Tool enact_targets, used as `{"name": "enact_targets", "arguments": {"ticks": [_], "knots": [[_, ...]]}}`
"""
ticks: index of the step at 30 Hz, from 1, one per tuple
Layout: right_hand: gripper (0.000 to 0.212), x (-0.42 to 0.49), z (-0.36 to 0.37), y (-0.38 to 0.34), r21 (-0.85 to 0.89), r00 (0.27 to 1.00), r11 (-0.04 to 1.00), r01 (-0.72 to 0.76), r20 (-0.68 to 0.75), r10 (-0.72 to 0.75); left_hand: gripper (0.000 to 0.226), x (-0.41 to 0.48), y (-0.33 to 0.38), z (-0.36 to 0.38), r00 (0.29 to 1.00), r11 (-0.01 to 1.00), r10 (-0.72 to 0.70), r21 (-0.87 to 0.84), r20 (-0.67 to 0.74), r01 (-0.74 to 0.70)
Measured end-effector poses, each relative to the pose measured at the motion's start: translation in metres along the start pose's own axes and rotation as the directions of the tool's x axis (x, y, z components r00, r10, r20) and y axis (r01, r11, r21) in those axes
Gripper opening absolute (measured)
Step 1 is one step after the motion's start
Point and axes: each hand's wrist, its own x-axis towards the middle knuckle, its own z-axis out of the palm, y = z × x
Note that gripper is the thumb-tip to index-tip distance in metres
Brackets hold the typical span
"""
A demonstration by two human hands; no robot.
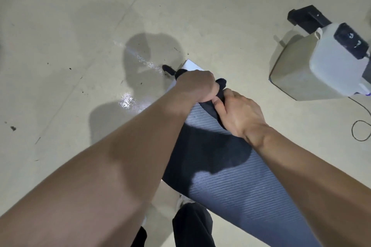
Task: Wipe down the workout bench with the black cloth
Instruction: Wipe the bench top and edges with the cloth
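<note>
Both bare forearms reach forward over the one ribbed tabletop, where the left hand, knuckles up, and the right hand beside it each curl their fingers around the single black cloth bunched near the tabletop's far end.

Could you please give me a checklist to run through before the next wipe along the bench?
1. Left hand grips cloth: ok.
2. Right hand pinches cloth: ok.
3. Cloth spread flat on bench: not ok, it is bunched between the hands.
4. Machine stands apart from bench: ok.
5. Cloth damp: cannot tell.
6. Floor beside bench dry: not ok, shiny patch looks wet.
</note>
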Motion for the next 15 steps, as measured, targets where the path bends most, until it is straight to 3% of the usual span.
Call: {"name": "enact_targets", "arguments": {"ticks": [6,11,15], "knots": [[0.045,-0.001,-0.001,-0.009,0.099,0.999,0.994,-0.043,-0.012,0.045,0.036,-0.022,-0.028,0.002,0.970,0.998,0.034,0.061,-0.240,-0.020],[0.038,0.021,-0.008,-0.066,0.089,0.996,0.994,0.067,-0.069,-0.061,0.040,-0.060,-0.082,0.013,0.959,0.987,-0.049,-0.163,-0.279,0.003],[0.047,0.023,-0.007,-0.100,-0.103,0.967,0.967,0.234,-0.082,-0.243,0.043,-0.099,-0.124,0.039,0.944,0.937,-0.120,-0.348,-0.306,0.006]]}}
